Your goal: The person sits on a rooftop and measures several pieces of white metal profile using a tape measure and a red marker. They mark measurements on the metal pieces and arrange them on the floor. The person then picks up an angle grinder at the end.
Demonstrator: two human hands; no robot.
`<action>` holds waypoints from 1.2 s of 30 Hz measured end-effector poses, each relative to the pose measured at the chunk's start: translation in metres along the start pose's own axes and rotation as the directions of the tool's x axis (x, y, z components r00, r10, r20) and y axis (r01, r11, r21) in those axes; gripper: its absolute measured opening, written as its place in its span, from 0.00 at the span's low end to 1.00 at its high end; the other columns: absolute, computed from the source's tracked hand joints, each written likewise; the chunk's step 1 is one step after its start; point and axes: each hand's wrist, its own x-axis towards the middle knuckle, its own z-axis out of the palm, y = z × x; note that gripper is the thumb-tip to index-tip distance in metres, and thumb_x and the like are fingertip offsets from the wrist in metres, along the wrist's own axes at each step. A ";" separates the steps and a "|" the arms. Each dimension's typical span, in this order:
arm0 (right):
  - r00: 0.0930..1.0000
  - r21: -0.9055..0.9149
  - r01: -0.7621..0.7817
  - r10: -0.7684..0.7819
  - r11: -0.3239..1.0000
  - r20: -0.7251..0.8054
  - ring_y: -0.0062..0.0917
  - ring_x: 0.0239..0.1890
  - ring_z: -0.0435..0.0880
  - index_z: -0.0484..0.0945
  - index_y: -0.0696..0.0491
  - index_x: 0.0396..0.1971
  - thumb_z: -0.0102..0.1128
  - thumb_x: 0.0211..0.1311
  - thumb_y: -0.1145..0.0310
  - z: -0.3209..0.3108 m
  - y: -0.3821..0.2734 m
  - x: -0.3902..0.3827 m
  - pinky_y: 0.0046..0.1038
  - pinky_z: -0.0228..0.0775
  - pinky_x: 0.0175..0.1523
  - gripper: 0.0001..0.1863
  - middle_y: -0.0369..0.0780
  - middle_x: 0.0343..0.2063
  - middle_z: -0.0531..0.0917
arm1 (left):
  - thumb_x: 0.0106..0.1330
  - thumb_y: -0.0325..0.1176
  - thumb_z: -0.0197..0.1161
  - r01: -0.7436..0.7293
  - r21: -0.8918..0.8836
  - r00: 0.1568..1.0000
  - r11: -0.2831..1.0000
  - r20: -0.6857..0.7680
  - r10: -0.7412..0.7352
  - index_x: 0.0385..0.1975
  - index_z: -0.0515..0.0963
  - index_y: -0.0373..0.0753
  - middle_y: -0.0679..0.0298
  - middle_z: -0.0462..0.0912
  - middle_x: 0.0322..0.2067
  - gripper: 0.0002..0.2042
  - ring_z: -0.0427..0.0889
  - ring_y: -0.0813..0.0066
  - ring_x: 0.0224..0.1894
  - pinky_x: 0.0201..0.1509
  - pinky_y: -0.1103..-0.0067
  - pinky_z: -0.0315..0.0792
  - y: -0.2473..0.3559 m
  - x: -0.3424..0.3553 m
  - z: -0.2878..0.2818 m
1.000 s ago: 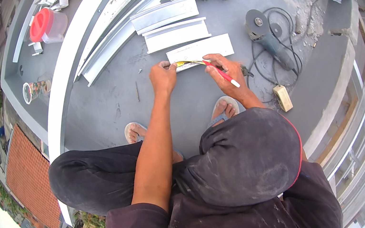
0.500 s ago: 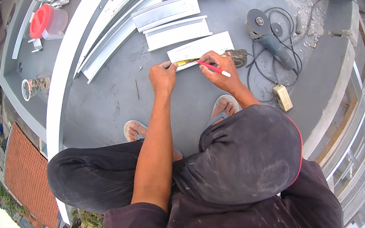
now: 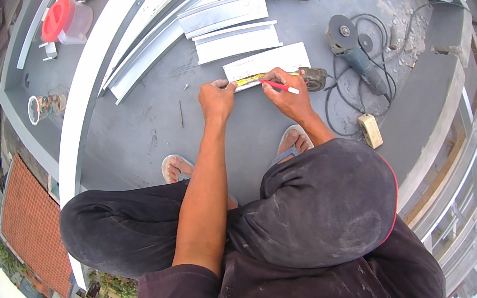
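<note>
A short white metal channel piece (image 3: 274,58) lies on the grey floor in front of me. Along its near edge runs a yellow tape measure blade (image 3: 250,79); its dark case (image 3: 314,78) rests at the right end. My left hand (image 3: 217,99) pinches the blade's left end at the channel's corner. In my right hand (image 3: 290,95) is a red marker with a white end (image 3: 284,86), its tip down at the blade near the channel's edge. Two similar cut channel pieces (image 3: 223,14) (image 3: 237,42) lie just beyond.
To the right lie an angle grinder (image 3: 351,51) with a coiled black cable and a pale socket block (image 3: 370,131). Long curved white channels (image 3: 151,59) stretch across the far left. A red-lidded tub (image 3: 66,21) and a clear cup (image 3: 46,108) stand left. A low ledge (image 3: 427,108) borders the right.
The marker in my right hand now lies at a flatter angle, and more of the yellow blade shows between my hands. The whole view has shifted slightly; both hands keep their holds.
</note>
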 end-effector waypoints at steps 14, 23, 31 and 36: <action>0.997 -0.033 0.069 -0.070 0.997 -0.036 0.27 0.28 0.90 0.85 0.55 0.38 0.70 0.63 0.70 0.003 0.003 0.000 0.30 0.79 0.38 0.07 0.39 0.26 0.90 | 0.65 0.34 0.78 0.019 -0.018 1.000 1.000 0.007 -0.018 0.46 0.90 0.26 0.46 0.93 0.39 0.17 0.93 0.60 0.40 0.48 0.69 0.84 0.001 0.000 -0.001; 0.999 -0.057 0.046 -0.046 0.997 0.009 0.26 0.26 0.87 0.85 0.55 0.39 0.69 0.63 0.70 0.000 -0.001 0.003 0.30 0.77 0.37 0.07 0.40 0.26 0.89 | 0.65 0.34 0.77 0.006 -0.025 1.000 1.000 0.016 -0.006 0.47 0.89 0.26 0.45 0.93 0.40 0.17 0.94 0.58 0.41 0.50 0.68 0.84 0.001 0.002 0.000; 0.950 -0.176 0.195 -0.230 0.965 -0.210 0.31 0.40 0.88 0.86 0.53 0.45 0.73 0.65 0.67 -0.054 -0.018 0.001 0.35 0.76 0.48 0.11 0.41 0.37 0.90 | 0.67 0.30 0.74 -0.141 0.007 0.987 0.990 -0.074 0.142 0.46 0.87 0.25 0.45 0.93 0.39 0.14 0.94 0.56 0.41 0.47 0.68 0.84 0.002 -0.021 0.001; 0.934 -0.568 0.197 -0.328 0.799 -0.138 0.46 0.67 0.76 0.75 0.49 0.68 0.81 0.56 0.64 -0.079 0.033 -0.034 0.40 0.68 0.68 0.38 0.46 0.60 0.82 | 0.67 0.29 0.73 -0.140 -0.101 0.982 0.985 -0.140 0.126 0.43 0.85 0.26 0.48 0.92 0.35 0.12 0.92 0.58 0.37 0.44 0.67 0.82 -0.002 -0.039 0.004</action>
